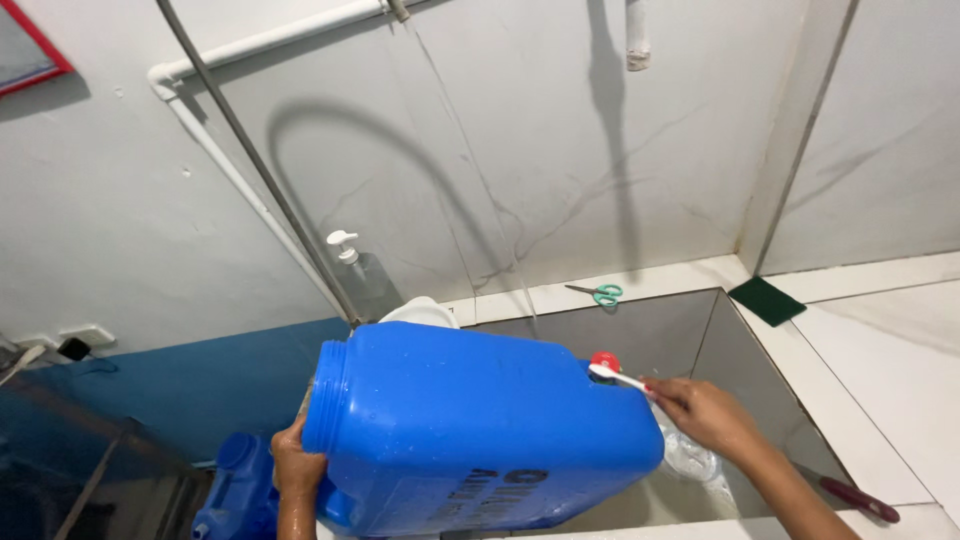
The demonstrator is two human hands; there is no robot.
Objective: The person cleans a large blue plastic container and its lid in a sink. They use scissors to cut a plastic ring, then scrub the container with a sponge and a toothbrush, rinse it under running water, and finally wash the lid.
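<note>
jug: a big blue jug (470,430) lies tipped on its side over the near edge of a steel sink (650,335), wide mouth to the left, small red cap (605,361) at the upper right.
left hand: the left hand (297,470) cups the mouth end from below, fingers wrapped on the rim, bearing the weight.
right hand: the right hand (705,412) pinches a white brush (620,378), toothbrush-like, with its head set against the red cap.
progress: by the look of it the scrubbing is under way at the cap; droplets on the jug's upper face suggest it has been wetted. Whether the inside is rinsed cannot be told.
left to do: judging from this, the rest of the outside and the mouth thread look unbrushed, though that is uncertain.
sink: some clear plastic lies low in the basin under the right hand; what it is cannot be told.
around: teal scissors (601,292) on the far ledge, a green pad (767,300) at the far right corner, a pump bottle (358,270) at far left, a second blue jug (238,490) near left, a dark red handle (858,498) near right.
</note>
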